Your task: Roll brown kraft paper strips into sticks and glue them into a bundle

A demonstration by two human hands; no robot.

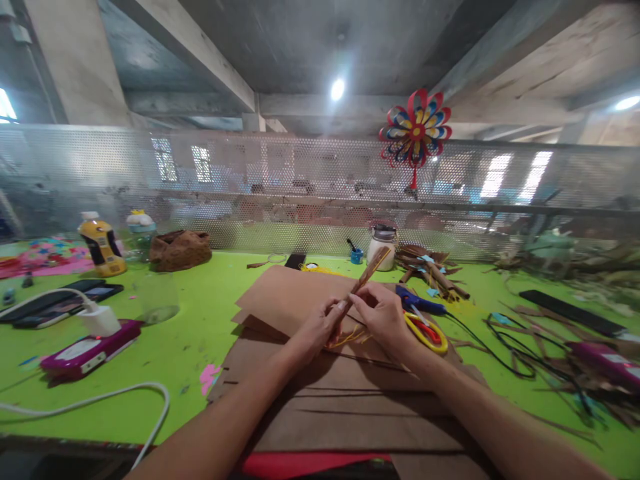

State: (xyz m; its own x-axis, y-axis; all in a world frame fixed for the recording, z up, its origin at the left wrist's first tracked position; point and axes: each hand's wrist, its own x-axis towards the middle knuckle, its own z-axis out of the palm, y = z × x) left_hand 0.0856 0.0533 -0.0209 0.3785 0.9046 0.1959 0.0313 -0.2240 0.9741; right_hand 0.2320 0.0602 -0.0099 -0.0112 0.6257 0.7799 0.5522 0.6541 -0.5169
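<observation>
My left hand (327,323) is closed around the lower part of a narrow, brown rolled strip (373,268), paper or dried leaf, which tilts up to the right. Thumb and fingers of my right hand (384,310) pinch at the same strip, just above the left. A yellow thread (353,337) runs along the strip and hangs in loops below my hands. Beneath lie brown paper sheets (285,293) on a stack of brown cardboard (350,427). Beside my right wrist are scissors (440,341) with yellow and red handles and a blue glue gun (423,303).
Behind the sheets stand a white jar (381,250) and a small blue pot (356,256). Brown rolls and scraps (435,270) lie at the right, with a black cable (480,343). A purple power bank (93,350), phones (65,303) and a yellow bottle (103,247) are left.
</observation>
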